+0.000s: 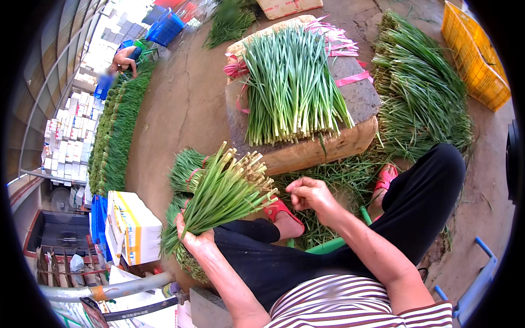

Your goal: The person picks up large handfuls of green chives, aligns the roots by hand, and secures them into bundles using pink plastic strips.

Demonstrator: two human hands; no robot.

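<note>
My left hand [194, 240] is wrapped round a loose bunch of garlic chives [219, 191], held tilted over my left knee with the pale cut ends pointing up and away. To the right of those ends, apart from them, my right hand [313, 197] is closed with fingertips pinched. Whether anything tiny is between them I cannot make out. In front of me a low block-like stand [317, 153] bears a wide layer of chives [295, 82], cut ends toward me. Pink ties [334, 38] lie on its far and side edges.
Tied bundles [187, 170] stand left of the held bunch. A long heap of chives [418, 82] lies right of the stand, near a yellow crate [476, 54]. Loose leaves [350, 191] litter the floor. A white box [134, 228] stands left; another person [127, 59] bends far left.
</note>
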